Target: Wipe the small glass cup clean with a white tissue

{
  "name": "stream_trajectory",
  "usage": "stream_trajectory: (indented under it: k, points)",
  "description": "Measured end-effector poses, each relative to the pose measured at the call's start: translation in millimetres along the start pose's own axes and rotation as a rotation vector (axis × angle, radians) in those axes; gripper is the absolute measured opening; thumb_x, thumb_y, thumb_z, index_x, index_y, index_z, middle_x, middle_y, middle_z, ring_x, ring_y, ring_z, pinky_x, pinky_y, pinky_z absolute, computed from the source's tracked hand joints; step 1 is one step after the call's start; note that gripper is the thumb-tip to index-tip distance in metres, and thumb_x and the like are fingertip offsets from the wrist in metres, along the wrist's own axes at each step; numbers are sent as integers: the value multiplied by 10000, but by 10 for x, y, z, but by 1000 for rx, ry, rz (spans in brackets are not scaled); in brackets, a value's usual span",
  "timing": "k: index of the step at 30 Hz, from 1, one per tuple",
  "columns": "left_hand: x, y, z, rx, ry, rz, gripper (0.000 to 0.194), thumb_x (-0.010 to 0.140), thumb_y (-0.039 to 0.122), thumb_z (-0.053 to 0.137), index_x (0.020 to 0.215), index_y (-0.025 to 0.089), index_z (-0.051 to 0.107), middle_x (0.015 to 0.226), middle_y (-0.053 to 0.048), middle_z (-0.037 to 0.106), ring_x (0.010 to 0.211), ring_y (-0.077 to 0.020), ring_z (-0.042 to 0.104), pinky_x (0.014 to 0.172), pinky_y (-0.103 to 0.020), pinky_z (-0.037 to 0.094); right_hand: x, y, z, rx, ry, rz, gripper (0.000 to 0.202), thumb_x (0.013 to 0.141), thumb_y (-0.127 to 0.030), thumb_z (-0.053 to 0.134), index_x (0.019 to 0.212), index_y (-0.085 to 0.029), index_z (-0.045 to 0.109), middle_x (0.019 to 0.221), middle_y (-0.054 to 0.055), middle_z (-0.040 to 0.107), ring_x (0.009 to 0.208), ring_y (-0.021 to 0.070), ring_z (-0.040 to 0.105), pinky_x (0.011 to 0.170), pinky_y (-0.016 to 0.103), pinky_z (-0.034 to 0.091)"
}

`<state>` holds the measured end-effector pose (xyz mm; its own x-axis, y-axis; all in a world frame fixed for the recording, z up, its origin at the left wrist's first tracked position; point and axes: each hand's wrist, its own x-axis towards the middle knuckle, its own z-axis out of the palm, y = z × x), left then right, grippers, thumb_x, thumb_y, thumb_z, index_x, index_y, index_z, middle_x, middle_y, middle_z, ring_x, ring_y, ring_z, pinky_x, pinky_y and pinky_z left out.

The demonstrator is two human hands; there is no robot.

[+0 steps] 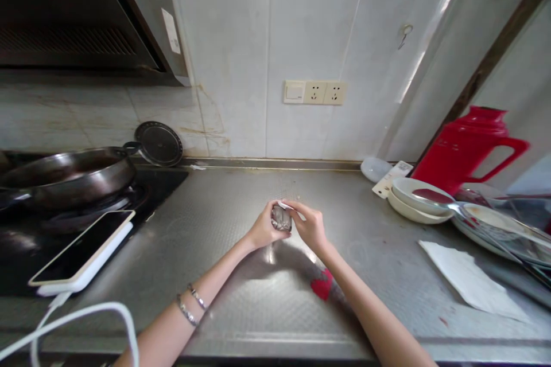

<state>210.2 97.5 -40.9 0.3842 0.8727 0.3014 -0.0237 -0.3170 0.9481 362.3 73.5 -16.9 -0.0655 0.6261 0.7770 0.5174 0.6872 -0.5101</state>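
Note:
Above the middle of the metal counter, my left hand is wrapped round a small see-through glass, with its round opening facing me. My right hand is at the glass's upper right rim, its fingers pinched on a small white piece of tissue that lies against the rim. Most of the tissue is hidden by the fingers. Beneath my right forearm lies a grey cloth with a red heart, partly covered by the arm.
To the left, a steel pan stands on the black stove, with a phone on a white power bank before it. Stacked bowls, plates, a red thermos and a white paper sheet occupy the right.

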Motion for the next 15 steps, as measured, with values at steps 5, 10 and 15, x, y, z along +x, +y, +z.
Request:
stream_trajectory:
  k: [5, 10, 15]
  points:
    - [8, 18, -46, 5, -3, 31, 749, 506, 148, 810, 1148, 193, 427, 974, -39, 607, 836, -168, 595, 762, -292, 453, -61, -69, 6, 18, -43, -163, 324, 896, -121, 461, 1136, -237, 645, 1111, 65, 693, 1037, 197, 655, 853, 305, 560]
    - [18, 41, -88, 44, 18, 46, 745, 493, 153, 804, 1126, 190, 413, 934, -20, 597, 827, -164, 581, 766, -293, 446, -129, -64, -10, -44, -143, -441, 415, 882, -53, 438, 1242, -210, 572, 1139, 90, 677, 1171, 195, 569, 970, 351, 509]
    - [19, 45, -97, 9, 3, 16, 716, 519, 138, 774, 1134, 193, 410, 948, -25, 604, 808, -157, 585, 747, -286, 445, -107, -56, 13, -42, -118, -321, 372, 893, -83, 434, 1192, -224, 607, 1163, 84, 666, 1124, 190, 604, 930, 327, 535]
